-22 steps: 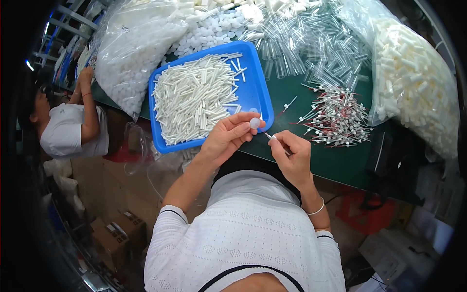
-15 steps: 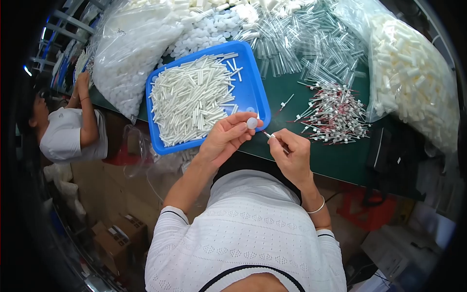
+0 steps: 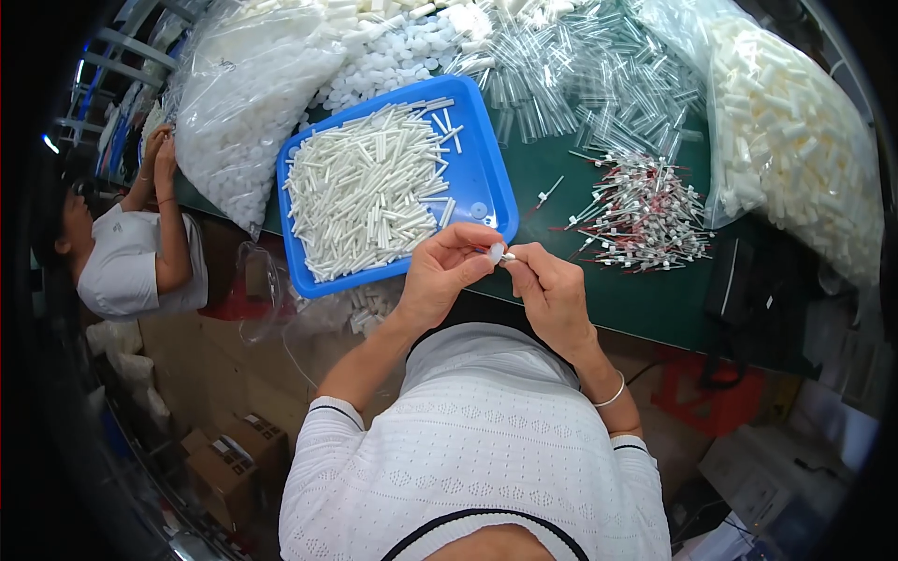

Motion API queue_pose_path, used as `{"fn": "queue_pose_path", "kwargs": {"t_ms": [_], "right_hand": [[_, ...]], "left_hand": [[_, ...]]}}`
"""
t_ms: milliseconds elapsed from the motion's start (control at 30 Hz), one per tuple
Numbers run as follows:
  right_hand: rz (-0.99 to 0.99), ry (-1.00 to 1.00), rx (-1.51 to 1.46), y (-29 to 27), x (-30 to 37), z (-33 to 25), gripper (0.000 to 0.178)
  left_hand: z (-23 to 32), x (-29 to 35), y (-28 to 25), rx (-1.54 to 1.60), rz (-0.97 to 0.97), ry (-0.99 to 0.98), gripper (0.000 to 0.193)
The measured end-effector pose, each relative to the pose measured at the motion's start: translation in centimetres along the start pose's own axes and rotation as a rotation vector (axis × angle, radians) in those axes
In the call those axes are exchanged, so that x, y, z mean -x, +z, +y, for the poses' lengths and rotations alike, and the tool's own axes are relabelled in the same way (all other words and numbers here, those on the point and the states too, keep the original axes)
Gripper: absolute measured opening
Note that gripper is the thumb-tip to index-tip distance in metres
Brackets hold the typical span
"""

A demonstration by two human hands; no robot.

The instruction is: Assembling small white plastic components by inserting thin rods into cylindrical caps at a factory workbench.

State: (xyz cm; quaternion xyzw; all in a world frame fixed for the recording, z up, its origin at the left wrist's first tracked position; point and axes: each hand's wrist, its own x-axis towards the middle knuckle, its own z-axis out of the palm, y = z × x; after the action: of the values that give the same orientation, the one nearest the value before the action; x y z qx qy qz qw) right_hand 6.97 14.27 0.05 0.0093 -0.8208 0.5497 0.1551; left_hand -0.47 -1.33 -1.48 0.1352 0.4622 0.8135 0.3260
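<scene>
In front of the blue tray's near right corner, my two hands meet. Thumb and fingers of my left hand [image 3: 440, 276] pinch a round, translucent white cap [image 3: 496, 251]. My right hand [image 3: 554, 292] is closed on a small wired piece with a white connector [image 3: 508, 257], its end right against the cap. Fingers cover most of that piece, and I cannot tell whether it passes through the cap. Short white sticks [image 3: 360, 192] heap up in the blue tray [image 3: 479, 164]. To the right lies a pile of similar wired pieces [image 3: 645, 220] with red leads.
Beyond the tray are loose white caps [image 3: 398, 51] and clear tubes [image 3: 543, 93]. Big plastic bags stand at the left [image 3: 248, 122] and right [image 3: 795, 140]. One wired piece [image 3: 550, 194] lies alone on the green table [image 3: 533, 168]. Another person [image 3: 140, 248] sits at far left.
My hands have come together: the right hand moved left, bringing the connector up to the cap. The cap has turned from face-on to more edge-on.
</scene>
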Motion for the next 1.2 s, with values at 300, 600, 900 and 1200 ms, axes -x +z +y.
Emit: {"fn": "queue_pose_path", "kwargs": {"t_ms": [300,600,900,1200], "right_hand": [[0.064,0.078,-0.208,1.8,1.4,1.2,0.013],[-0.420,0.338,-0.562,-1.8,0.1,3.3,0.016],[-0.228,0.327,-0.745,-2.2,0.4,2.0,0.024],[0.155,0.210,-0.823,-2.9,-0.7,2.2,0.024]], "left_hand": [[-0.9,0.5,0.1,-0.172,-0.037,0.186,0.022],[2.1,0.1,-0.1,-0.715,-0.200,0.121,0.027],[4.8,-13.1,-6.3,-1.739,0.171,0.504,0.012],[4.8,-8.1,-2.0,-1.009,0.110,0.186,0.010]]}}
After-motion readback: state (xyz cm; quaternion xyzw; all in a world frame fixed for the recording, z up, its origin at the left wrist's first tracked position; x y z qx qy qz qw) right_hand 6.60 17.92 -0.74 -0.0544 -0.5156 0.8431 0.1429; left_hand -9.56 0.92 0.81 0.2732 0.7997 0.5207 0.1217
